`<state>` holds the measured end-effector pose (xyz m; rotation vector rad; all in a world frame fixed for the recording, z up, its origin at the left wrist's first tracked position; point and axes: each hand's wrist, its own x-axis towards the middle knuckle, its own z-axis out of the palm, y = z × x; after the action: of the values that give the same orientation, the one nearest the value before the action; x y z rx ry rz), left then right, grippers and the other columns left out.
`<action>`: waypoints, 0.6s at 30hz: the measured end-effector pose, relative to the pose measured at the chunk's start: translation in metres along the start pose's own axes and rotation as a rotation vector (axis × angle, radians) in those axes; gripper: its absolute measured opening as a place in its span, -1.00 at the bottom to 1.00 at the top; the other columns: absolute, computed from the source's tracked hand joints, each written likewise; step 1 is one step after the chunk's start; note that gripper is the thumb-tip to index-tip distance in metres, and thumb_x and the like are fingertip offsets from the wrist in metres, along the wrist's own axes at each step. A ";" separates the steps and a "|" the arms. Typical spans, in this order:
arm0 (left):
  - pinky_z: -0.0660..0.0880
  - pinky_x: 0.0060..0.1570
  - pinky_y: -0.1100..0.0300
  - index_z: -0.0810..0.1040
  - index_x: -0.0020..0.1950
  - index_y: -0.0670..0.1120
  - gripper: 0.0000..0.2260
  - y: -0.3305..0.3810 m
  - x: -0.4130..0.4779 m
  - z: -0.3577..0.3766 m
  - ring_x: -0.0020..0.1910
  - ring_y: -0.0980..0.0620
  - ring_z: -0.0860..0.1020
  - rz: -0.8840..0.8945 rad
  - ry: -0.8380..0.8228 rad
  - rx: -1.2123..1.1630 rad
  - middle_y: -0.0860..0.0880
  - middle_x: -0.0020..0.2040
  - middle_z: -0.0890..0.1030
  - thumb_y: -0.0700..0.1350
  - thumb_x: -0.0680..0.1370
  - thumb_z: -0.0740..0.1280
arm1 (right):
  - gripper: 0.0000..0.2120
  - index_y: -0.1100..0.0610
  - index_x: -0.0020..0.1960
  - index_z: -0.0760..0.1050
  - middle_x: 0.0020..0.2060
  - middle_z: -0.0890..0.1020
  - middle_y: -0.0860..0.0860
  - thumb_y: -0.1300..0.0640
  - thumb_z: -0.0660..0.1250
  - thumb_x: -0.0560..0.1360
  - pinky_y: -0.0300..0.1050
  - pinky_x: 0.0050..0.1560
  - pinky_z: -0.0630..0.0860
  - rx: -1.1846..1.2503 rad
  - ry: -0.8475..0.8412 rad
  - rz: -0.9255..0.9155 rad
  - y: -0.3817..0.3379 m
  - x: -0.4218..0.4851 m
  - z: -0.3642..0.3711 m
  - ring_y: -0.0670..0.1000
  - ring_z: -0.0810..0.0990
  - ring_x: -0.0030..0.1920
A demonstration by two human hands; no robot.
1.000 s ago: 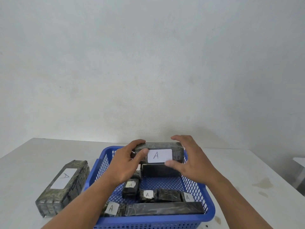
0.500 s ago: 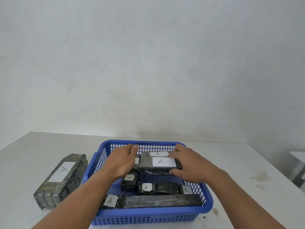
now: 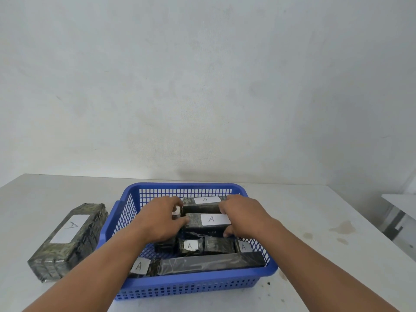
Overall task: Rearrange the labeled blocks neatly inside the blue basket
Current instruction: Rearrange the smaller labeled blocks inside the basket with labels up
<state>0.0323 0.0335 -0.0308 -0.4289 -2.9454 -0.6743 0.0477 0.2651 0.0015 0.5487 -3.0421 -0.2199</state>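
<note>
- A second ago both hands held the labelled block (image 3: 208, 221) up above the rim of the blue basket (image 3: 193, 287); now it is down inside, lying flat with its "A" label facing up, just in front of a second block (image 3: 202, 204) that sits against the back wall.
- That reads as the placing step nearly finished: a tidy back row is forming, and letting go looks like the next thing due.
- The left hand (image 3: 161, 221) is at the block's left end, fingers curled narrow against it, the thumb touching the near top edge.
- The right hand (image 3: 244, 216) covers the right end, fingers draped over the top and the thumb tucked under the front corner (so both hands seem to be gripping it, not resting).
- Smaller blocks and one long bar (image 3: 211, 263) fill the front of the basket, less evenly.
- A big block (image 3: 67, 240) lies outside on the table (image 3: 337, 255), left of the basket.
</note>
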 end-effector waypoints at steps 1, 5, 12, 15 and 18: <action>0.50 0.15 0.13 0.46 0.32 0.07 -0.52 0.001 0.000 0.001 0.11 0.07 0.54 0.007 0.016 0.020 0.06 0.18 0.59 0.23 0.47 0.38 | -0.52 0.10 0.12 0.48 0.09 0.53 0.06 -0.04 0.58 0.33 -0.07 -0.17 0.40 0.001 -0.001 -0.007 0.000 0.001 0.000 0.12 0.55 0.04; 0.49 0.17 0.12 0.44 0.32 0.06 -0.49 0.002 0.002 0.006 0.14 0.05 0.52 0.044 0.070 0.058 0.06 0.16 0.58 0.23 0.45 0.40 | -0.52 0.12 0.14 0.50 0.10 0.52 0.05 -0.03 0.57 0.34 -0.07 -0.15 0.43 0.057 -0.020 -0.030 0.001 0.000 -0.003 0.11 0.54 0.04; 0.45 0.22 0.13 0.44 0.32 0.06 -0.51 0.001 0.003 0.009 0.17 0.05 0.50 0.076 0.089 0.051 0.05 0.20 0.54 0.22 0.46 0.39 | -0.75 -0.02 0.05 0.58 0.02 0.61 -0.05 -0.01 0.51 0.41 -0.03 -0.03 0.52 0.167 -0.044 -0.025 0.021 -0.019 -0.028 0.01 0.55 -0.01; 0.46 0.19 0.14 0.47 0.30 0.06 -0.57 0.004 0.003 0.005 0.14 0.07 0.51 0.110 0.124 0.013 0.06 0.17 0.54 0.20 0.49 0.37 | -0.71 -0.08 0.05 0.61 -0.02 0.63 -0.11 -0.05 0.55 0.37 -0.21 -0.16 0.34 0.088 -0.163 -0.082 0.023 -0.031 -0.033 -0.04 0.51 -0.04; 0.49 0.14 0.13 0.50 0.25 0.10 -0.62 0.014 0.002 -0.003 0.08 0.11 0.52 0.197 0.114 -0.001 0.11 0.12 0.55 0.19 0.50 0.37 | -0.69 -0.06 0.07 0.62 -0.02 0.63 -0.12 -0.08 0.55 0.36 -0.17 -0.13 0.18 -0.018 -0.211 -0.139 0.022 -0.037 -0.030 -0.01 0.45 0.00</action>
<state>0.0344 0.0447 -0.0225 -0.6476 -2.7497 -0.6529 0.0770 0.2943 0.0336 0.7842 -3.2011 -0.3306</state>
